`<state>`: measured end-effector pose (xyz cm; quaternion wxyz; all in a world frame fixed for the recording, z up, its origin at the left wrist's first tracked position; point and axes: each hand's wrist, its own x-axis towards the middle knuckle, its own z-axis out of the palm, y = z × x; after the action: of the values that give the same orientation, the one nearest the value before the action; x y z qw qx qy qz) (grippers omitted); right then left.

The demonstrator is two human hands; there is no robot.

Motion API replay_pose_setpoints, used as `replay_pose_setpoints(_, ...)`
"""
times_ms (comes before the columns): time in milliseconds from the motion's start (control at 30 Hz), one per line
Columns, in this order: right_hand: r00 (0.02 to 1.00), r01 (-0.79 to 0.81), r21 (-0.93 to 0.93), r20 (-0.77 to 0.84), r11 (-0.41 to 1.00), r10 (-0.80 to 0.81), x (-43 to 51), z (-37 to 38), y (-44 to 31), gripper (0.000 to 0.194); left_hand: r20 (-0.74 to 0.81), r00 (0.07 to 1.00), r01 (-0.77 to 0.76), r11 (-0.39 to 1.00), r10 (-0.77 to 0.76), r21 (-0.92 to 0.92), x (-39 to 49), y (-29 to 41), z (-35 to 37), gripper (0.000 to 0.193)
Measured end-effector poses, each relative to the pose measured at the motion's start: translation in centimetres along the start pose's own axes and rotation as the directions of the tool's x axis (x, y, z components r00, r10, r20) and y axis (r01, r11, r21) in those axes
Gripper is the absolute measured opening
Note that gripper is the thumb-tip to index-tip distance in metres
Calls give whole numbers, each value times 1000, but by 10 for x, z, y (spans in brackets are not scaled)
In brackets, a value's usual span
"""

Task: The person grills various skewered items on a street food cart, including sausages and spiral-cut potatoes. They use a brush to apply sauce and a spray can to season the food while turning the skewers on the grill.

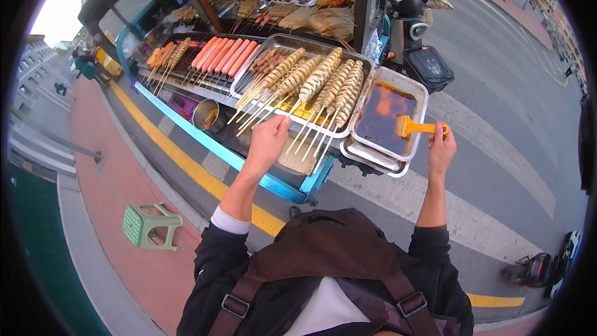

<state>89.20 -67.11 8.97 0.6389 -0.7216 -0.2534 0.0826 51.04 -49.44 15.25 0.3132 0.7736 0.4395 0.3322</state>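
In my left hand [272, 137] is the wooden stick of a spiral-cut skewer [322, 74], whose food part rests among similar skewers over a metal tray [343, 133]. My right hand [441, 144] grips the orange handle of a basting brush [410, 127]. The bristles touch dark, reddish-brown sauce [385, 109] in a rectangular metal pan [421, 102] at the right. Small brown meat skewers [269, 61] lie at the tray's left. Pink sausages [226, 56] line the grill beside it.
A metal cup [208, 115] stands left of my left hand. The cart's blue rail [186, 133] runs along the near side. Dark posts [367, 4] hold up a shelf of more skewers [317, 18]. A parked scooter [413, 32] is behind the pan, and a green stool [151, 226] is at lower left.
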Motion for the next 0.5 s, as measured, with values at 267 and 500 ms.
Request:
replay_pose_setpoints(267, 994, 90, 44, 62, 995, -92, 52, 7, -7, 26, 338, 922, 305, 892, -189, -333, -69, 65, 61, 27)
replay_pose_setpoints(500, 968, -133, -32, 209, 991, 136, 81, 18, 25, 24, 599, 741, 661, 486, -303, -572, -74, 60, 131, 31)
